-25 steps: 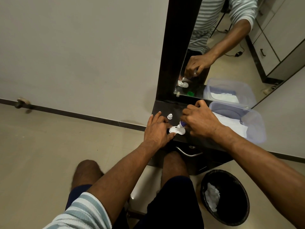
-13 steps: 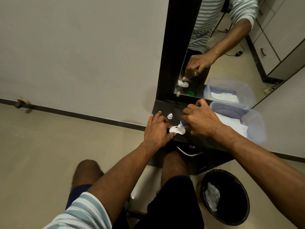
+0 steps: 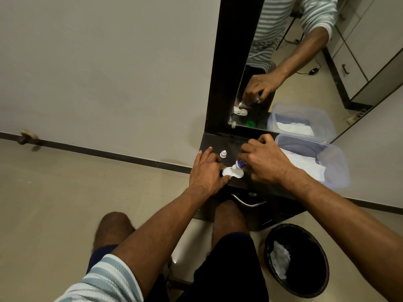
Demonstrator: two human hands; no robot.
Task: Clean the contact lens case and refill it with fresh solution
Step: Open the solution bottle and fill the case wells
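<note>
A white contact lens case [image 3: 233, 172] lies on the dark dresser top [image 3: 218, 142], near its front edge. My left hand [image 3: 207, 173] holds the case's left end between thumb and fingers. My right hand [image 3: 265, 163] grips a small solution bottle [image 3: 239, 164] with a purple label, tipped nozzle-down over the case. The bottle's white cap [image 3: 223, 153] stands on the top just behind the case. Most of the bottle is hidden inside my right hand.
A clear plastic tub [image 3: 333, 168] with white tissues sits at the right of the dresser. A mirror [image 3: 305, 62] stands behind and reflects a green lid [image 3: 250, 124]. A black bin [image 3: 301, 264] with crumpled tissue stands on the floor at the right. A drawer handle [image 3: 247, 201] is below.
</note>
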